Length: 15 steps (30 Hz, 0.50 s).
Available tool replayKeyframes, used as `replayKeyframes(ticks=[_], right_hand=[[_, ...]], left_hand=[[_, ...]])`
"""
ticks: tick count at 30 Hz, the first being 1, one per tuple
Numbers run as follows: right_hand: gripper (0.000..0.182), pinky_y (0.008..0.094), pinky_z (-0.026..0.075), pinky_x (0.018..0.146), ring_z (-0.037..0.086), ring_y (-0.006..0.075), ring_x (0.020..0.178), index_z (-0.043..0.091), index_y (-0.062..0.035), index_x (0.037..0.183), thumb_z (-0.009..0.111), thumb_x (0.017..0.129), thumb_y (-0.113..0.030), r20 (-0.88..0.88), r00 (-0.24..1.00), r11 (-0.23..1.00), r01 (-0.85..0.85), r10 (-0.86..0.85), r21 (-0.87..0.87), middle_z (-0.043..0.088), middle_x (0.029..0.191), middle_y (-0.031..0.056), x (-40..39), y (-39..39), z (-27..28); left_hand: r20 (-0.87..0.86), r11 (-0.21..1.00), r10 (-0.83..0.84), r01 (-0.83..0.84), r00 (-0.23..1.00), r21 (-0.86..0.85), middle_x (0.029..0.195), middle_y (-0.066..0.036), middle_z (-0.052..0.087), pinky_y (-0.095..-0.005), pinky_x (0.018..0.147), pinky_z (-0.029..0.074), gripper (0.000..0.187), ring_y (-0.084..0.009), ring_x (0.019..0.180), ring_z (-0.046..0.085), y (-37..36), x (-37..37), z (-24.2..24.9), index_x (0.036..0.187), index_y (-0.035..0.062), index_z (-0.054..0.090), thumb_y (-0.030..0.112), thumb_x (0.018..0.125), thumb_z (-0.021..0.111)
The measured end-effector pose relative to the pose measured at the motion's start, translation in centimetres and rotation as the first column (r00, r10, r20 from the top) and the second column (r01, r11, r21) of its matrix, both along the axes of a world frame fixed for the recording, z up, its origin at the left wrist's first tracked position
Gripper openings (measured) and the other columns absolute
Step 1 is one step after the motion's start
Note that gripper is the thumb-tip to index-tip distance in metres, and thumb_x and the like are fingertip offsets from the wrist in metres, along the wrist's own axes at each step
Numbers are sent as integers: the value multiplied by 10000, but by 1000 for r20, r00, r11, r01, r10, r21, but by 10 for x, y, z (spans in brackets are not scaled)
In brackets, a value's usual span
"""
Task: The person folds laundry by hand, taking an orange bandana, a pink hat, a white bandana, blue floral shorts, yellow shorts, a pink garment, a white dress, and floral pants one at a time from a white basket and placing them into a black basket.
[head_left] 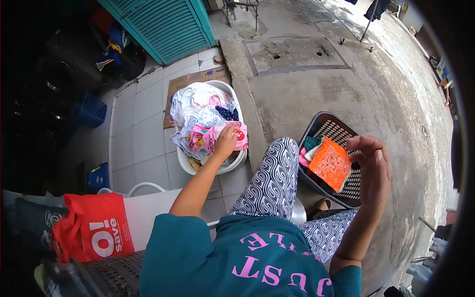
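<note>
My left hand [226,142] reaches into a white laundry basket [241,110], its fingers closed on a pink printed garment [204,138] at the near side of the pile. White clothes [194,99] and a dark blue patterned piece [227,113] lie beside it in the heap. My right hand [374,171] is raised, fingers loosely bent and apart, with nothing in them. Below and left of it, an orange bandana [330,163] lies folded in a dark slatted basket [321,119]. Green, white and pink cloths [310,143] are tucked beside the bandana.
Flattened cardboard [173,89] lies under the white basket on the tiles. A red shopping bag [99,225] stands at lower left, near a blue basket [90,110]. A teal louvred door [161,29] is at the back; concrete ground [292,94] extends right.
</note>
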State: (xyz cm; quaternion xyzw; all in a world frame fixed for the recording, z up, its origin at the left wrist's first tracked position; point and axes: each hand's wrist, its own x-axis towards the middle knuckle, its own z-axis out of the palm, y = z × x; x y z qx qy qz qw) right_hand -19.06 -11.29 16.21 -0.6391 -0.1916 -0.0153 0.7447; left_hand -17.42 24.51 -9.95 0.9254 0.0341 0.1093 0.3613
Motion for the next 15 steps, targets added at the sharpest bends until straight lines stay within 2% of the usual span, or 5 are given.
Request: replayKeyframes(ticks=[1, 3, 9, 13, 15], right_hand=[[370, 273, 399, 764, 543, 173, 934, 530, -8, 1042, 440, 879, -328, -128, 992, 999, 4, -8, -33, 590, 984, 122, 6, -2, -12], [228, 242, 400, 740, 542, 122, 873, 548, -26, 1002, 452, 873, -187, -313, 949, 999, 10, -24, -46, 601, 907, 61, 14, 0, -33], [218, 234, 406, 729, 551, 110, 835, 551, -29, 1011, 444, 882, -169, -423, 903, 993, -103, 73, -49, 601, 885, 48, 26, 27, -69], [217, 226, 397, 738, 536, 95, 836, 555, -26, 1009, 448, 888, -171, -425, 888, 968, -233, 174, -90, 597, 904, 34, 30, 38, -82], [220, 223, 393, 741, 533, 94, 838, 552, -29, 1017, 450, 889, -177, -448, 874, 962, -255, 186, -100, 596, 903, 32, 31, 41, -87]], left_hand=[[132, 986, 13, -35, 991, 166, 934, -118, 555, -346, 801, 428, 152, -278, 912, 538, 17, -4, 3, 903, 32, 572, 111, 774, 563], [0, 966, 9, -9, 1000, 259, 923, -117, 545, -363, 790, 420, 194, -271, 911, 530, 37, -17, 18, 907, 48, 568, 161, 754, 603], [-178, 767, -131, 214, 975, 605, 857, -96, 569, -422, 773, 400, 265, -282, 852, 556, 41, -39, -8, 959, 60, 536, 216, 760, 614], [-207, 905, -14, 100, 978, 414, 736, -107, 578, -402, 714, 414, 236, -322, 714, 564, 42, -21, 0, 946, 47, 520, 195, 778, 598], [-64, 982, -158, 163, 985, 92, 614, -117, 530, -325, 642, 419, 171, -267, 584, 547, 37, -6, 48, 913, 36, 492, 162, 816, 556]])
